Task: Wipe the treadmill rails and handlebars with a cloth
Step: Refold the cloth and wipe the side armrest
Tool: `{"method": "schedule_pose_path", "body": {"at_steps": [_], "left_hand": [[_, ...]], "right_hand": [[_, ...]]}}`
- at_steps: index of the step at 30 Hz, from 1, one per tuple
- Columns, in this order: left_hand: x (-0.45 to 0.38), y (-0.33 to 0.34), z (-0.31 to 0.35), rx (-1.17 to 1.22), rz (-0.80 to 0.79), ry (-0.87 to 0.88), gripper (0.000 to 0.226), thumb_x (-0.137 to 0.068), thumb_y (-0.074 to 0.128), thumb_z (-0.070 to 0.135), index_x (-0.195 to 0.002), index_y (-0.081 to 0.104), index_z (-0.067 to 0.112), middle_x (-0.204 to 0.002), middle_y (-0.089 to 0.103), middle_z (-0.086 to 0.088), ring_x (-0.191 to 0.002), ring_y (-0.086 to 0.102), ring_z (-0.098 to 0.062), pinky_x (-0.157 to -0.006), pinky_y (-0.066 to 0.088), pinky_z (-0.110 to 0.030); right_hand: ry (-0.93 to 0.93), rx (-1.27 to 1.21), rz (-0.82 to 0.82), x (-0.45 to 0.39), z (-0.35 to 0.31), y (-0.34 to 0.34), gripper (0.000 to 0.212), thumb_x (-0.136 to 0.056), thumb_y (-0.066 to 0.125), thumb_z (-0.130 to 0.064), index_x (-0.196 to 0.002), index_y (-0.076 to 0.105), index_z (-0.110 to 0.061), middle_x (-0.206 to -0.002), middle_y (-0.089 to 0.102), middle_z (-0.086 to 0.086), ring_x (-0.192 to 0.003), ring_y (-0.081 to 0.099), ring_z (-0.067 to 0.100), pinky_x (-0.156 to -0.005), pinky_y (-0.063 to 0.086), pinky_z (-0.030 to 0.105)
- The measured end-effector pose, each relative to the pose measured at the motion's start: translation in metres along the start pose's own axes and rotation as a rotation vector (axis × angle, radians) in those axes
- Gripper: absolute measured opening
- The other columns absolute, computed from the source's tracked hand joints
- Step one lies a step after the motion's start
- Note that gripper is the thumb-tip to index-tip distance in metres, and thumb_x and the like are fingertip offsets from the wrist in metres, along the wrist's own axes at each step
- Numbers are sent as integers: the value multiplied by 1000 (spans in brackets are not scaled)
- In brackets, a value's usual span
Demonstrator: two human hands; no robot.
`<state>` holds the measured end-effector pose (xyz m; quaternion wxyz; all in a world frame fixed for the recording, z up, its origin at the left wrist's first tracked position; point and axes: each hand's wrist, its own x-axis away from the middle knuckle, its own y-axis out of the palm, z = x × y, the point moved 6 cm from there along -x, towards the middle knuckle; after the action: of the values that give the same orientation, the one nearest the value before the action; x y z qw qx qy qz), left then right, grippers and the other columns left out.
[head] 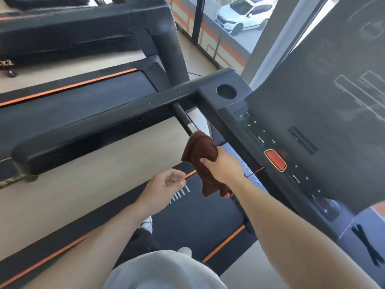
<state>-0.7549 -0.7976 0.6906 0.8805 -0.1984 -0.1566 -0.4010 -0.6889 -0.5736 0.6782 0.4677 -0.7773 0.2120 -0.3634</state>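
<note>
Around the thin handlebar (183, 117), the right hand (223, 165) squeezes the brown cloth (202, 155) (bar runs up-left); left hand (164, 188) hangs loose.

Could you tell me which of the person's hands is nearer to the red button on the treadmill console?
The right hand, gripping the brown cloth, sits just left of the red button. The left hand hangs farther left and lower, over the belt.
</note>
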Motion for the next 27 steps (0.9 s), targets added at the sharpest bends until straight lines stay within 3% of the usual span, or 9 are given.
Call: {"method": "schedule_pose_path", "body": {"at_steps": [4, 9, 11, 13, 14, 17, 20, 23, 27], "left_hand": [[-3, 5, -1, 32, 40, -2, 30, -93, 70, 20, -122, 65, 24, -118, 68, 11, -98, 65, 4, -66, 44, -1], [-24, -3, 19, 54, 11, -16, 35, -92, 72, 32, -125, 61, 32, -124, 62, 24, -110, 60, 7, -80, 48, -4], [-38, -15, 28, 95, 26, -20, 36, -91, 72, 35, -126, 62, 32, -124, 64, 22, -109, 61, 7, -92, 49, -15], [-55, -31, 32, 130, 25, -42, 39, -91, 71, 42, -126, 62, 28, -124, 65, 17, -108, 60, 6, -84, 48, -10], [-60, -36, 35, 151, 6, -72, 44, -88, 71, 52, -124, 64, 27, -124, 67, 13, -108, 62, 3, -84, 50, -10], [-82, -61, 37, 332, -80, -149, 69, -72, 63, 82, -109, 76, 26, -114, 76, 0, -111, 70, -15, -102, 52, -39], [-94, -99, 55, 513, -76, -70, 35, -91, 58, 59, -102, 79, 33, -107, 78, 8, -108, 69, -8, -95, 52, -29], [-94, -159, 67, 292, 194, 64, 38, -93, 63, 52, -79, 76, 20, -68, 72, 9, -71, 67, 4, -66, 48, -12], [-84, -237, 60, -82, 467, 175, 64, -90, 50, 66, -61, 61, 10, -52, 58, 4, -52, 57, -13, -56, 50, -36]], "right_hand": [[-70, -64, 181, 27, 7, 3, 59, -96, 61, -47, -150, 43, -31, -136, 57, -5, -120, 60, 25, -93, 49, 42], [-343, -181, 422, 35, -4, -2, 48, -77, 67, 6, -113, 72, -25, -114, 64, -8, -108, 56, 23, -91, 50, 46], [-416, -284, 448, 38, -21, -5, 56, -67, 65, 18, -105, 74, -22, -107, 63, -11, -104, 55, 16, -94, 47, 35], [-433, -445, 442, 36, -50, -16, 60, -66, 61, 25, -105, 75, -18, -106, 62, -15, -108, 55, 3, -95, 41, 15], [-447, -514, 440, 38, -65, -24, 59, -66, 58, 26, -105, 76, -15, -108, 62, -14, -110, 56, 0, -95, 40, 11], [-538, -620, 421, 29, -127, -45, 56, -67, 56, 20, -107, 75, -14, -111, 65, -10, -112, 61, 5, -97, 45, 17], [-637, -600, 323, 15, -181, -51, 61, -62, 60, 20, -110, 74, -15, -117, 63, -18, -118, 58, 9, -102, 42, 19], [-725, -508, 226, 5, -225, -45, 57, -69, 78, 10, -117, 72, -20, -119, 61, -19, -118, 53, 3, -100, 37, 11], [-681, -314, 58, -5, -281, -35, 77, -76, 90, -23, -140, 51, -43, -122, 54, -26, -117, 44, -5, -95, 42, 14]]}}
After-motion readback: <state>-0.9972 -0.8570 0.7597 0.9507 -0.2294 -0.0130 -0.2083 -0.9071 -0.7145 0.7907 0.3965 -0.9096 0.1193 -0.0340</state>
